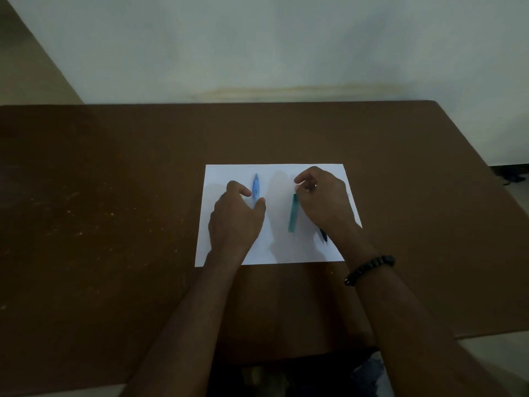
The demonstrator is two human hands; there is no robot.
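A white sheet of paper (274,173) lies on the brown table (114,196). A blue pen (255,184) lies on the sheet's left half, pointing away from me and blurred. My left hand (234,222) pinches its near end between thumb and forefinger. A teal pen (293,216) lies right of the middle. My right hand (323,199) curls over its far end and grips it there. A dark pen (324,235) pokes out from under my right wrist at the sheet's right edge.
A black bead bracelet (369,269) sits on my right wrist. The table's far edge meets a pale wall (257,53). The table's right edge (486,167) slants toward me, with floor beyond it. The lighting is dim.
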